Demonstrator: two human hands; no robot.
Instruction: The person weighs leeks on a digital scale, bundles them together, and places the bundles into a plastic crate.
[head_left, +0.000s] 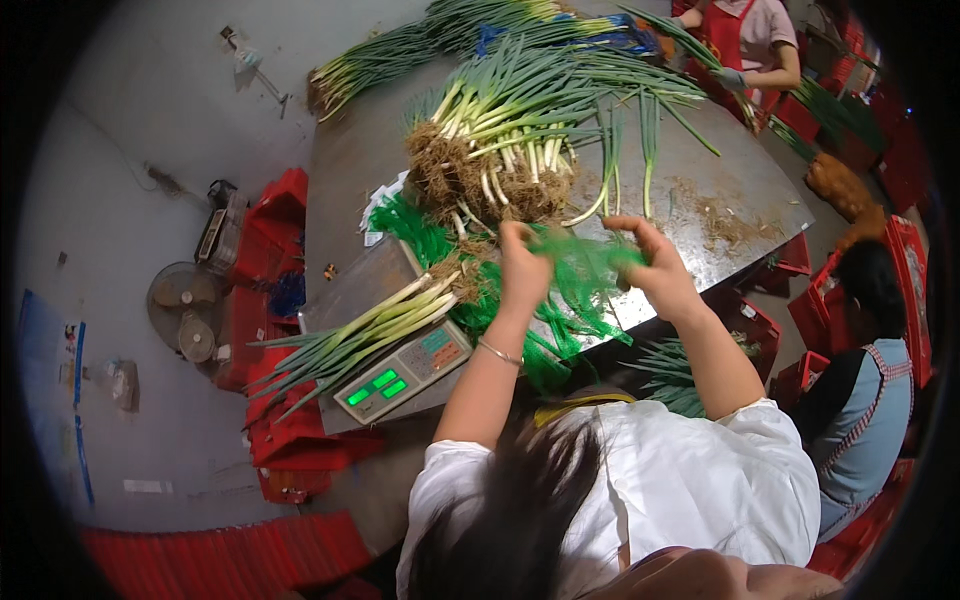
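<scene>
Between my two hands stretches a blurred piece of green mesh netting (581, 253). My left hand (523, 264) grips its left end, and my right hand (660, 270) holds the other end with the fingers curled. More green netting (555, 322) lies below them along the table edge. Just beyond my hands rests a large heap of green onions (517, 112), their brown roots towards me. To the left, a smaller bunch of green onions (375, 315) lies across a digital scale (405, 371) with lit green displays.
Everything stands on a metal table (360, 150). Further green onions (375, 64) lie at its far end. A person in a red apron (739, 45) holds onions at the far right. Another person (870, 405) sits at right among red crates (817, 315). A fan (184, 300) stands at left.
</scene>
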